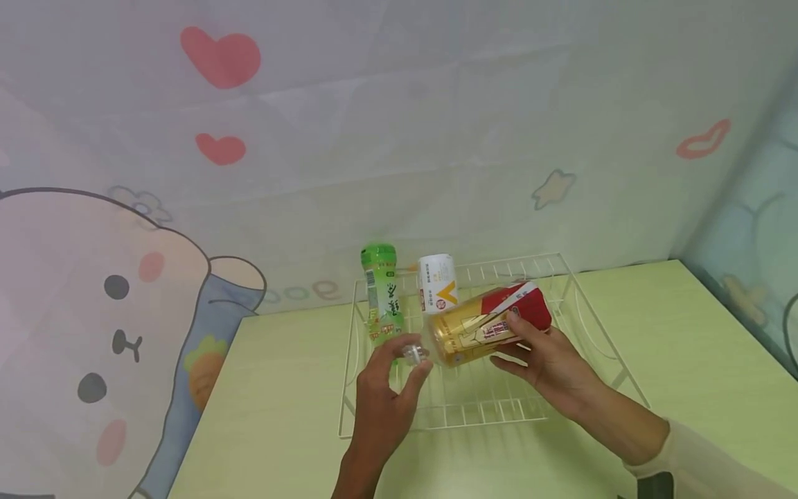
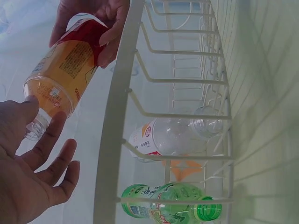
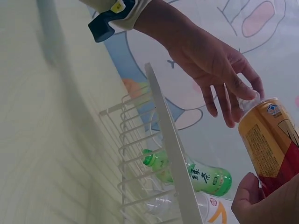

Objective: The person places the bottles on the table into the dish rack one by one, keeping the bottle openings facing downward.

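Observation:
My right hand (image 1: pixel 555 364) grips a clear plastic bottle (image 1: pixel 480 329) with a gold and red label, near its red base end. The bottle is tilted, its neck lower and to the left. My left hand (image 1: pixel 386 395) pinches the bare clear neck (image 2: pixel 37 127) between thumb and index finger; its other fingers are spread in the left wrist view. Both hands are above a white wire rack (image 2: pixel 117 112). In the rack, a green bottle (image 3: pixel 210 178) and a clear bottle with a white label (image 1: pixel 438 281) stand upside down, necks toward the table.
The rack rests on a pale green-yellow table (image 1: pixel 280 402). Behind it hangs a cloth backdrop (image 1: pixel 399 152) printed with hearts and a cartoon bear. A side panel of similar cloth (image 1: pixel 748 229) borders the table on the right.

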`<state>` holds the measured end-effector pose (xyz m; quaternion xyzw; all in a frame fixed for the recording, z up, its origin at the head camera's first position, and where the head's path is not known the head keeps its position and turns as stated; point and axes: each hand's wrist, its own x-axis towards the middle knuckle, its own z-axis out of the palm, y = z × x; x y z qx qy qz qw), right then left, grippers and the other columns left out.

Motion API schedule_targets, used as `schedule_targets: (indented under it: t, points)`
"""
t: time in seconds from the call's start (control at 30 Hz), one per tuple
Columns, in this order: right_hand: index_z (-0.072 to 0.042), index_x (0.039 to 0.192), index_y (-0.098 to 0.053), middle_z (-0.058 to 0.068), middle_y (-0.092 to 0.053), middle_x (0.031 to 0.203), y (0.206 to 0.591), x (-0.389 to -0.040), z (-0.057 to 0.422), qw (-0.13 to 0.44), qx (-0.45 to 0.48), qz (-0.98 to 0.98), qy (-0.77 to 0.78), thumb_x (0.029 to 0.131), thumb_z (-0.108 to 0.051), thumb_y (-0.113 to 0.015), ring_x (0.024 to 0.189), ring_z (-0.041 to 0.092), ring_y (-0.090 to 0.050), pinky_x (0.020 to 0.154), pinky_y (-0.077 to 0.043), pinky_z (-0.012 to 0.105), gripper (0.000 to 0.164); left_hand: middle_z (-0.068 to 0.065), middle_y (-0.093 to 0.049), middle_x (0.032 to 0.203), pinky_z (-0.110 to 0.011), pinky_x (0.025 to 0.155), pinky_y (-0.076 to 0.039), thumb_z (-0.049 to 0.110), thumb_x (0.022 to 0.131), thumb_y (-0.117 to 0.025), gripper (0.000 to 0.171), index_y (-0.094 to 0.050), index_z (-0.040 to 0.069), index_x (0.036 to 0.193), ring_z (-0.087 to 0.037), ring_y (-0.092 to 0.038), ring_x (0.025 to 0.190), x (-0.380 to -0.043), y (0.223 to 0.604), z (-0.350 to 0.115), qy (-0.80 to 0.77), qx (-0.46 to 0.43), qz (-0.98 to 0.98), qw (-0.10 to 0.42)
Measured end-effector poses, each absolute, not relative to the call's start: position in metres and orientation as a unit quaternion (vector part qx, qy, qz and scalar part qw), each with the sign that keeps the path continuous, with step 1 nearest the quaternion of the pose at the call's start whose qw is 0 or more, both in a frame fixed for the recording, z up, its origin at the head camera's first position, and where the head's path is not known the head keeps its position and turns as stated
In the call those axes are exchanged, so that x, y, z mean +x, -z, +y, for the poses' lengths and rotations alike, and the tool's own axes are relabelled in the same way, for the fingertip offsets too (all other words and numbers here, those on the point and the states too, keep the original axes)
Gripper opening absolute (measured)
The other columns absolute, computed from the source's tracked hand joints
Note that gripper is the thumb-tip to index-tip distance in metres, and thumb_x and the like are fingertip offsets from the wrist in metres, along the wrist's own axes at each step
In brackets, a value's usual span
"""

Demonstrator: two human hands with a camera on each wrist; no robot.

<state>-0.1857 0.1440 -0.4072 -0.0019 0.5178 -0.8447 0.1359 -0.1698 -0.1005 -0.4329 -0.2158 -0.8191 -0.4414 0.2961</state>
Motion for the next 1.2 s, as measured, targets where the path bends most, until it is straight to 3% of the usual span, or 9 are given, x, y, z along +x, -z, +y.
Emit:
schedule_targets:
  t: [0.3,0.53,0.63,0.77,0.97,1.07,1.2]
  points:
    - [-0.016,0.131,-0.042,0.002,-0.055,0.121,0.404,-0.188,0.147,0.128,-0.032,0.517,0.846,0.102,-0.034,-0.054,0.110,0.022,-0.057,0.096,-0.050,0.038,0.036,0.001,-0.068,0.107,-0.042,0.087,-0.053,0.014,0.089,-0.076,0.037,-0.062,0.014,0.124,-0.014,-0.064,0.104,-0.164,0.434,-0.104,0.432,-0.216,-0.825,0.293]
    - [-0.018,0.130,-0.044,0.000,-0.057,0.120,0.401,-0.192,0.158,0.110,-0.055,0.521,0.845,0.103,-0.034,-0.052,0.109,0.020,-0.057,0.095,-0.051,0.036,0.032,0.009,-0.069,0.106,-0.041,0.096,-0.048,0.014,0.090,-0.076,0.036,-0.062,0.011,0.123,-0.014,-0.060,0.115,-0.158,0.441,-0.116,0.414,-0.201,-0.833,0.306]
    - [-0.019,0.129,-0.045,0.000,-0.057,0.120,0.400,-0.194,0.162,0.105,-0.056,0.518,0.847,0.103,-0.034,-0.052,0.108,0.020,-0.058,0.094,-0.051,0.036,0.032,0.006,-0.068,0.111,-0.039,0.098,-0.046,0.015,0.089,-0.077,0.037,-0.061,0.011,0.122,-0.014,-0.058,0.118,-0.155,0.443,-0.123,0.403,-0.192,-0.839,0.311]
    - [-0.018,0.129,-0.046,-0.001,-0.058,0.120,0.399,-0.196,0.168,0.102,-0.052,0.517,0.848,0.103,-0.034,-0.053,0.108,0.019,-0.058,0.094,-0.051,0.036,0.031,0.000,-0.062,0.122,-0.040,0.097,-0.046,0.016,0.082,-0.083,0.053,-0.057,0.010,0.129,-0.019,-0.055,0.121,-0.150,0.447,-0.140,0.377,-0.185,-0.851,0.316]
    - [-0.021,0.132,-0.041,-0.002,-0.054,0.123,0.397,-0.201,0.179,0.095,-0.037,0.535,0.839,0.102,-0.036,-0.053,0.111,0.018,-0.055,0.093,-0.051,0.034,0.036,-0.006,-0.049,0.140,-0.048,0.098,-0.040,0.023,0.071,-0.092,0.092,-0.042,0.015,0.147,-0.024,-0.044,0.129,-0.139,0.462,-0.172,0.335,-0.160,-0.885,0.280]
    - [-0.023,0.133,-0.039,-0.003,-0.051,0.126,0.396,-0.203,0.183,0.090,-0.030,0.546,0.832,0.102,-0.038,-0.054,0.113,0.017,-0.053,0.093,-0.051,0.032,0.037,-0.008,-0.046,0.143,-0.049,0.100,-0.038,0.027,0.068,-0.093,0.100,-0.038,0.014,0.151,-0.026,-0.043,0.130,-0.132,0.470,-0.187,0.327,-0.148,-0.898,0.253]
    - [-0.023,0.133,-0.038,-0.003,-0.050,0.126,0.396,-0.205,0.188,0.091,-0.023,0.548,0.831,0.102,-0.039,-0.054,0.114,0.017,-0.052,0.093,-0.051,0.031,0.039,-0.010,-0.050,0.138,-0.054,0.095,-0.043,0.027,0.068,-0.093,0.097,-0.041,0.008,0.148,-0.028,-0.050,0.125,-0.125,0.482,-0.202,0.321,-0.129,-0.909,0.233]
